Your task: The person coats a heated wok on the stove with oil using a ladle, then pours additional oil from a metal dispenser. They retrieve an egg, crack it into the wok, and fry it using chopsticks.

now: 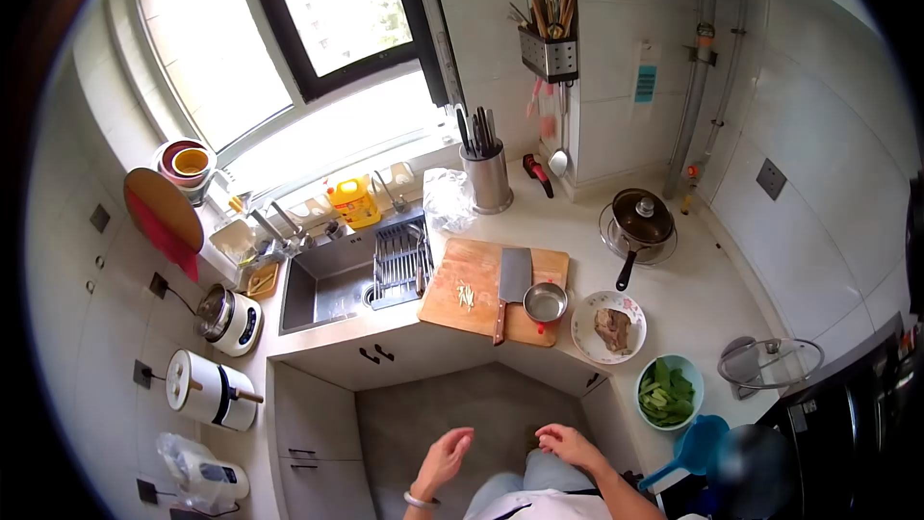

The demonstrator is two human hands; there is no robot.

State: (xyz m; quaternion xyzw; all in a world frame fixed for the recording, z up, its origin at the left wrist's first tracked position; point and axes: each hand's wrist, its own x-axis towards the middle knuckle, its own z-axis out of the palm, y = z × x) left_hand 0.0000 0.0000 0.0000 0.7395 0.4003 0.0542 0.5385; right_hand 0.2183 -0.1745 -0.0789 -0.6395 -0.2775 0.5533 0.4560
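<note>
My left hand (445, 456) hangs in front of my body, holding nothing, its fingers loosely stretched toward the right. A bracelet circles that wrist. Level with it, my right hand (568, 447) is also bare, with loosely bent fingers, above my leg. Beyond both hands, on the counter, lies a wooden cutting board (452, 274). On it are a small pile of pale cut strips (466, 298), a cleaver (515, 276) and a small metal bowl (546, 302) at the right. Neither hand touches any of these.
Right of the board stand a plate of meat (611, 327), a bowl of green leaves (666, 393), a blue ladle (703, 443) and a lidded pan (643, 219). A sink (327, 289) with a drying rack (402, 260) lies left. A knife holder (488, 178) stands behind. Appliances line the left counter.
</note>
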